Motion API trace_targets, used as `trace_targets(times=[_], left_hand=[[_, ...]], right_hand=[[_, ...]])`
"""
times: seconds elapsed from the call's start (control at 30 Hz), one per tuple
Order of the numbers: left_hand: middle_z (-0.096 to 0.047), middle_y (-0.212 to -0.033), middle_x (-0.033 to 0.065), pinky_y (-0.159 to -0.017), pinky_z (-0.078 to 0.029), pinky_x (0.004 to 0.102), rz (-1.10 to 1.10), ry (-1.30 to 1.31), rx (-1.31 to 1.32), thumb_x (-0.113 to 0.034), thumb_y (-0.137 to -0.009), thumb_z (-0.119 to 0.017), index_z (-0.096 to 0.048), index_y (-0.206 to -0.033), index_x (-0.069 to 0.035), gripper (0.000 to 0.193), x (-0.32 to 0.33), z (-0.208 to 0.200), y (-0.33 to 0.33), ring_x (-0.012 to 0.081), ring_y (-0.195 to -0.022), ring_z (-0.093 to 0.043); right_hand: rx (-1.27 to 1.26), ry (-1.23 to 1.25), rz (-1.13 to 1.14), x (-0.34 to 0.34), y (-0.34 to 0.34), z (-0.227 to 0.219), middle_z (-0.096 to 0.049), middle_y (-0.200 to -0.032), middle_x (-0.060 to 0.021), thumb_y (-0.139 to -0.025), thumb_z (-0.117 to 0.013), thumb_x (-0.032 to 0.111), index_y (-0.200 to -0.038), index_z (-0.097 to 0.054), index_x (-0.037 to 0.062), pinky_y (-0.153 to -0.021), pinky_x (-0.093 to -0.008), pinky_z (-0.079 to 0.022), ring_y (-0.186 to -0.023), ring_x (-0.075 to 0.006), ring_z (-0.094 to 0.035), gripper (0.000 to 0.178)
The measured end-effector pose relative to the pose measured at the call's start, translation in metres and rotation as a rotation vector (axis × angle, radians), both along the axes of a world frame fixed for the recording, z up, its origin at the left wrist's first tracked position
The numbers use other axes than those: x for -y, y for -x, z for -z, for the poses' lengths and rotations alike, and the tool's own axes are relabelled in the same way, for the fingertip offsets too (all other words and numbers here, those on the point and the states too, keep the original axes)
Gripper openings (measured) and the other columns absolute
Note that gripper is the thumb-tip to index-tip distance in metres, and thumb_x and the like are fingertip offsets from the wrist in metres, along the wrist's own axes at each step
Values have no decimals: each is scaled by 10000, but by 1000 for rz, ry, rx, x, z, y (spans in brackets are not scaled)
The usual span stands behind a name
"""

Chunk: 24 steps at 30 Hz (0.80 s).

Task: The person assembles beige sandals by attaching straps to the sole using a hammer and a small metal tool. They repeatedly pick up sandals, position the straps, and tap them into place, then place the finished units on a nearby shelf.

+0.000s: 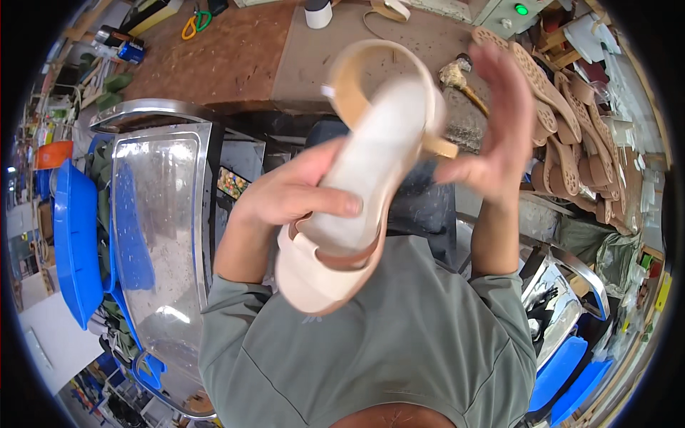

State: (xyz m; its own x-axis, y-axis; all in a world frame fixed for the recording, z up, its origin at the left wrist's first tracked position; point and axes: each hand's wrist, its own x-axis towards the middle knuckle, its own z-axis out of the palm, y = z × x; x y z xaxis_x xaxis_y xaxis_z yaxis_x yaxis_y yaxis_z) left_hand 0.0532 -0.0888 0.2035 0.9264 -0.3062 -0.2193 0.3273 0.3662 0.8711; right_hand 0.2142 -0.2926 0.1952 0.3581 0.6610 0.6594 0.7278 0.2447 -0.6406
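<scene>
A cream sandal [367,153] with an ankle strap hangs tilted in front of my chest, toe toward me and heel end away. My left hand [300,189] grips it at the middle, with the thumb pressed on the pale insole and the fingers out of sight under the shoe. Just right of the sandal's heel end, my right hand [499,128] is raised with its fingers stretched and apart, blurred by motion. A loose tan strap end [440,148] sticks out from the sandal toward that hand.
A brown workbench [214,68] runs ahead, carrying scissors [195,23], a white-and-black container [318,13] and a hammer [460,78]. Tan shoe soles [564,121] pile up at the right. A metal tray [160,214] and blue bin [76,242] stand at the left.
</scene>
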Motion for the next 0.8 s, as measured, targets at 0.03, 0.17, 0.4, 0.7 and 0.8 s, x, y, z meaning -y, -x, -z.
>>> trace_targets(times=[0.03, 0.17, 0.4, 0.7, 0.8], left_hand=[[-529, -1153, 75, -926, -391, 286, 97, 12, 18, -167, -761, -707, -388, -1298, 25, 654, -3, 6, -4, 148, -1068, -492], [-531, -1196, 128, -950, -403, 314, -197, 131, -30, -324, -794, -658, -402, -1292, 34, 665, 5, -12, 0, 203, -1126, -492], [-237, -1465, 134, -1078, -258, 515, -755, 179, 593, -706, -773, -483, -55, -1445, -80, 1013, 18, 18, -3, 296, -1336, -275], [-395, -1279, 128, -914, -400, 301, -582, -30, 363, 67, -800, -457, -142, -1340, -20, 631, 57, 21, 11, 140, -1104, -433], [-328, -1310, 179, -940, -374, 329, -545, -279, 357, 59, -801, -452, -87, -1338, 32, 650, 55, 8, 17, 185, -1135, -421]], right_hand=[[-266, 112, -196, 1, -17, 9, -522, -1231, -149, -486, -875, 349, -1283, -432, -25, -984, -368, -375, -1133, -249, -500, 985], [-463, 416, -515, 11, -28, 21, -540, -1224, -112, -541, -876, 266, -1279, -452, -29, -979, -337, -384, -1133, -199, -503, 901], [-656, 51, 339, 8, 75, 40, -512, -1215, -159, -622, -834, 232, -1284, -410, -64, -973, -364, -383, -1137, -243, -495, 840], [-168, 556, -662, 49, 5, -6, -647, -712, -55, -691, -757, 408, -962, -677, 16, -574, -310, -458, -616, -235, -627, 484], [-615, 75, -34, 70, 22, -14, -624, -727, -71, -646, -813, 333, -855, -646, -4, -554, -256, -422, -578, -146, -555, 430]])
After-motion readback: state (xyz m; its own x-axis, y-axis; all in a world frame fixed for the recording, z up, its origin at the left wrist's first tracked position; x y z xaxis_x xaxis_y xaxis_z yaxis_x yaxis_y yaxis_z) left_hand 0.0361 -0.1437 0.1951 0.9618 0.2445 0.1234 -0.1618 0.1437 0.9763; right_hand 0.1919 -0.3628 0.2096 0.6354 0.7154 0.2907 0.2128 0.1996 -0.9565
